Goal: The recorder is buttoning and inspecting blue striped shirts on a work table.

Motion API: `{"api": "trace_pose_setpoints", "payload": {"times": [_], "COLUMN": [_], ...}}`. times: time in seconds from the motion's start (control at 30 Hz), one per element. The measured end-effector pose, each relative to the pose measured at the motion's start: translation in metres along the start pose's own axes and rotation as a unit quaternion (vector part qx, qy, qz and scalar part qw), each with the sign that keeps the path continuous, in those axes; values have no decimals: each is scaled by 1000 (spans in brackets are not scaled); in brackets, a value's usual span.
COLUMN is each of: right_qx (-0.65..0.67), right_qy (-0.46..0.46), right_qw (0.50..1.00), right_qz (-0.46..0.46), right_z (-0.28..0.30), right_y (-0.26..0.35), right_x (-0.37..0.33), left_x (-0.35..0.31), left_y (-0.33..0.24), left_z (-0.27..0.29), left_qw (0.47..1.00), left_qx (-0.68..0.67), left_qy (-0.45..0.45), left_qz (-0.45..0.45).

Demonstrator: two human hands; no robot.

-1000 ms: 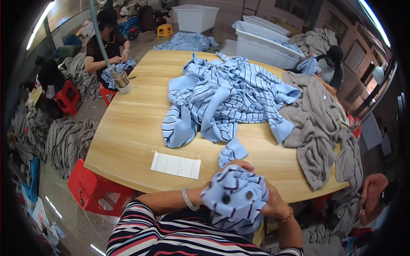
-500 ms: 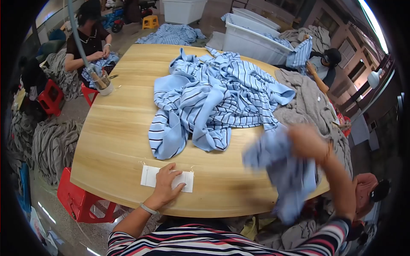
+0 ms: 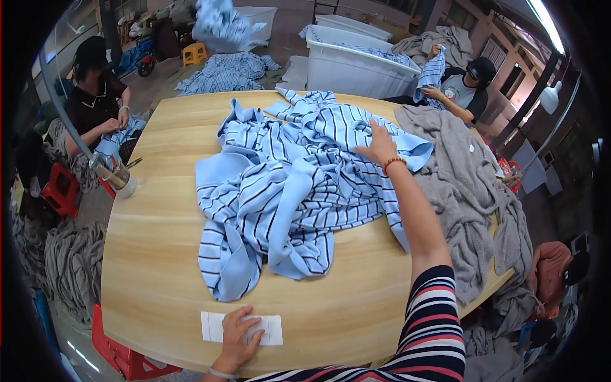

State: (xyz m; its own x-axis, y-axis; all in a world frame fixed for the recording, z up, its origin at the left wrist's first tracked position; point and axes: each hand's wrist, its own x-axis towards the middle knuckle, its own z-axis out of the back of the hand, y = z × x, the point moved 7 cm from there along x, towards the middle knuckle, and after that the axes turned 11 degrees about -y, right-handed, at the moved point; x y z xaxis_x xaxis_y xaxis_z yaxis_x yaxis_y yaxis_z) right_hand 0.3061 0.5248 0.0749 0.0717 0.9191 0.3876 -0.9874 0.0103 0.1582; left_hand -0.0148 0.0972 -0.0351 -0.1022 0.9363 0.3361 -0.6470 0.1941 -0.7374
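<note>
A heap of light blue garments with dark stripes (image 3: 299, 191) covers the middle of the wooden table (image 3: 153, 210). My right hand (image 3: 377, 145) reaches far across and lies on the heap's far right part, fingers spread, an orange bracelet on the wrist. My left hand (image 3: 238, 328) rests flat on a small white paper sheet (image 3: 213, 328) near the table's front edge. A blue striped bundle (image 3: 219, 22) is in the air beyond the table's far end.
Grey garments (image 3: 458, 197) hang over the table's right side. A person in black (image 3: 95, 108) sits at the left, another (image 3: 464, 89) at the far right holding striped cloth. White bins (image 3: 356, 60) and a floor pile (image 3: 223, 73) lie beyond. A red stool (image 3: 124, 356) stands below.
The rolled striped garment has left my right hand and now flies beyond the table. My right hand has reached onto the heap. My left hand stays on the white paper.
</note>
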Motion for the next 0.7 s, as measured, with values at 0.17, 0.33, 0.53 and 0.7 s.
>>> {"api": "trace_pose_setpoints", "payload": {"times": [0.17,0.33,0.53,0.7], "right_qx": [48,183,342,522], "right_qy": [41,33,82,63], "right_qw": [997,975,928,850], "right_qz": [-35,120,122,-1], "right_z": [-73,-83,-85,-82], "right_y": [-49,-21,-22,-63], "right_x": [-1,-20,-43,-41], "left_x": [6,21,102,156], "left_y": [0,-9,-62,-44], "left_z": [-6,-35,-124,-173], "left_qw": [999,998,999,994], "left_qx": [-27,-31,12,106], "left_qy": [-34,-34,-35,-34], "left_qz": [15,49,27,-6]}}
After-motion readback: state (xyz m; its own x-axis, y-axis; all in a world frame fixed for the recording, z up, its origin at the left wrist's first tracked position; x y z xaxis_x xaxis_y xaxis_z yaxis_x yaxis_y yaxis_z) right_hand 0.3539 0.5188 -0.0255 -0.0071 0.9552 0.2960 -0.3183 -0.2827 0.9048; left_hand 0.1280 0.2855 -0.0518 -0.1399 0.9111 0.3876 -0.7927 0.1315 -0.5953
